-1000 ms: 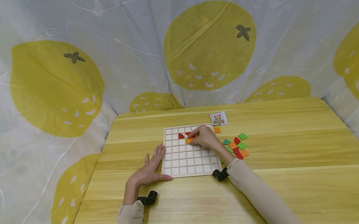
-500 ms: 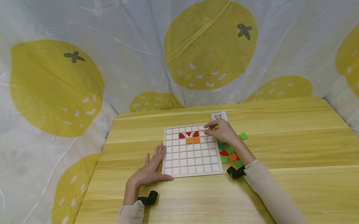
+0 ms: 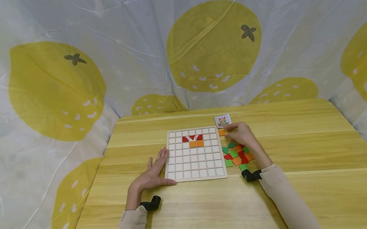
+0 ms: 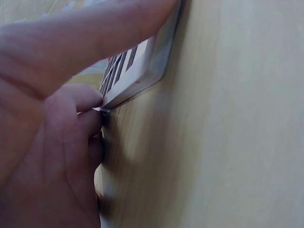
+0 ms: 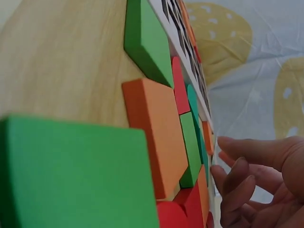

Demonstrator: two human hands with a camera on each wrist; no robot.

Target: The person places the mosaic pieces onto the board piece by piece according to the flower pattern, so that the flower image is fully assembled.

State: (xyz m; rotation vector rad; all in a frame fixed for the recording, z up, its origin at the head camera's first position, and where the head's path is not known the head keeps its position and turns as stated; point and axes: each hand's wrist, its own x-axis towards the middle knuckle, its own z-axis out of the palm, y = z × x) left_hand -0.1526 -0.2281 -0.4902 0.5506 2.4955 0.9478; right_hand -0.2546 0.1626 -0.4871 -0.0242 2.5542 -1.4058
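The right hand (image 3: 240, 134), loosely parted and empty, had moved off the grid board (image 3: 194, 165), near an orange tile (image 3: 222, 132). The left hand (image 3: 151, 175) stayed outspread.

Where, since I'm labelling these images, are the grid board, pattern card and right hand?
Grid board (image 3: 194, 158), head view, bare cell.
Pattern card (image 3: 222, 120), head view, printed face.
Right hand (image 3: 242, 133), head view, back.

The left sleeve (image 3: 134, 223) was long and beige, creased toward its cuff (image 3: 141, 210), with small dark lettering (image 3: 123, 216) too tiny to read; the right sleeve (image 3: 287, 197) was the same beige. The left wrist camera (image 3: 151, 203), worn beside a bare left hand (image 3: 151, 175), was black and elbow-shaped; the right wrist camera (image 3: 251, 175) matched.
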